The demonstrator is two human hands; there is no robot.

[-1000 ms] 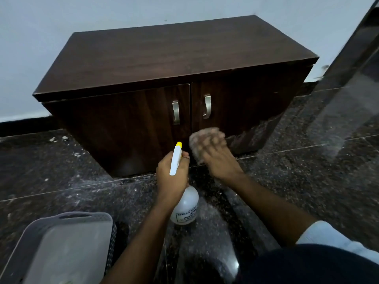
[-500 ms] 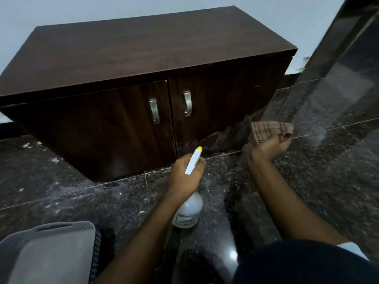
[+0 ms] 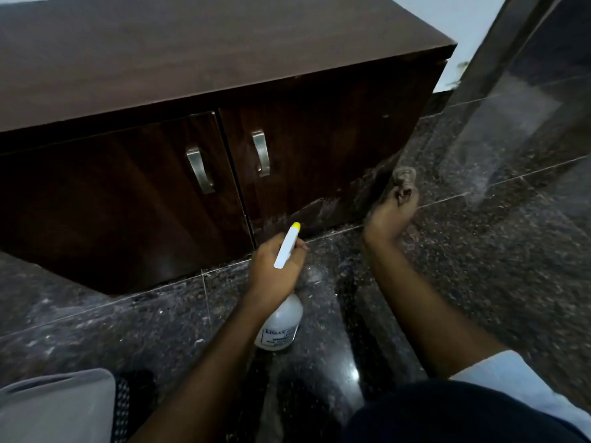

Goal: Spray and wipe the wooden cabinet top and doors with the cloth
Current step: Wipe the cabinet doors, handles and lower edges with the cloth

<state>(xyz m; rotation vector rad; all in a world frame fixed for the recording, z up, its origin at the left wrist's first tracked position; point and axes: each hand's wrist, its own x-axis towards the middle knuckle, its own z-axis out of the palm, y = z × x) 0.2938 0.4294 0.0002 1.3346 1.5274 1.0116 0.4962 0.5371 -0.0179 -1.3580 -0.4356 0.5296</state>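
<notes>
The dark wooden cabinet (image 3: 192, 52) stands against the wall, its two doors closed, each with a metal handle. My left hand (image 3: 275, 270) grips a clear spray bottle (image 3: 281, 327) with a white, yellow-tipped nozzle, held low in front of the right door (image 3: 319, 139). My right hand (image 3: 390, 212) holds a bunched brownish cloth (image 3: 404, 180) at the lower right corner of the cabinet, near the floor. Pale streaks show along the bottom of the right door.
A grey plastic basket (image 3: 57, 407) sits on the dark speckled granite floor (image 3: 479, 282) at the lower left. A glossy dark panel (image 3: 518, 91) stands to the right of the cabinet. My knee fills the lower right.
My right hand with the cloth has moved from the middle bottom of the right door to its lower right corner. The view has shifted right and closer. The left hand keeps the bottle.
</notes>
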